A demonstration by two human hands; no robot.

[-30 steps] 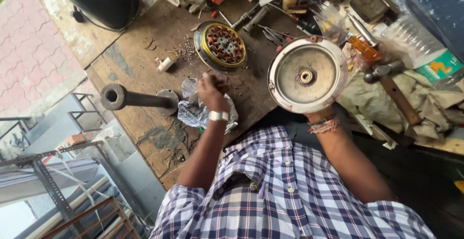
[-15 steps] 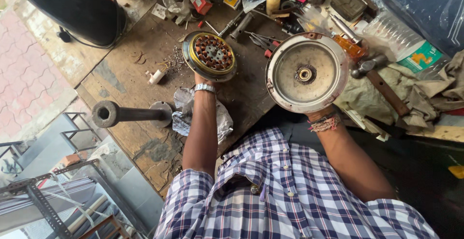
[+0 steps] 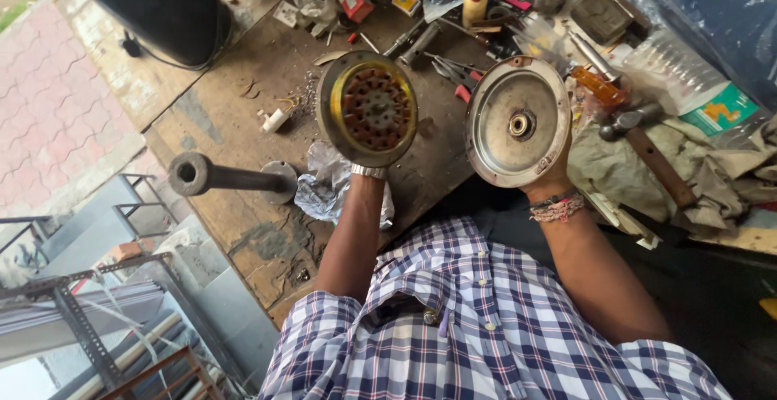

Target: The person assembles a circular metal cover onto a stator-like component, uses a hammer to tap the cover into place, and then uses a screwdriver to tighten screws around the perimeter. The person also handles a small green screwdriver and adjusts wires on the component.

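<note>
Lifting both pieces clear of the worn wooden workbench [image 3: 235, 117], the person has them face-up to the camera. The left hand [image 3: 367, 167] is mostly hidden behind the round metal motor core with the brass-coloured ring and reddish copper windings [image 3: 369, 109]. It's clamped on from behind and below, with only the wrist and its metal band showing. The right hand [image 3: 551, 183] is closed around the lower rim of the shallow grey metal cover disc with the small centre bearing [image 3: 518, 122], tilting its hollow side upward.

The step in hand looks like a side-by-side check: both parts up in the air, near each other but not touching. If they are to be brought together, my read is that the disc's centre hole must be lined up squarely with the core's middle, both grips firm.

A second ago the core lay on the bench and the left hand was down at the crumpled clear plastic [image 3: 324, 194]. Half a second ago it was just getting hold. Now the core is raised and turned. The disc has stayed up in the right hand throughout.

Nearby are the dark steel pipe on a flange [image 3: 231, 177] and a wooden-handled hammer [image 3: 647, 148].
</note>
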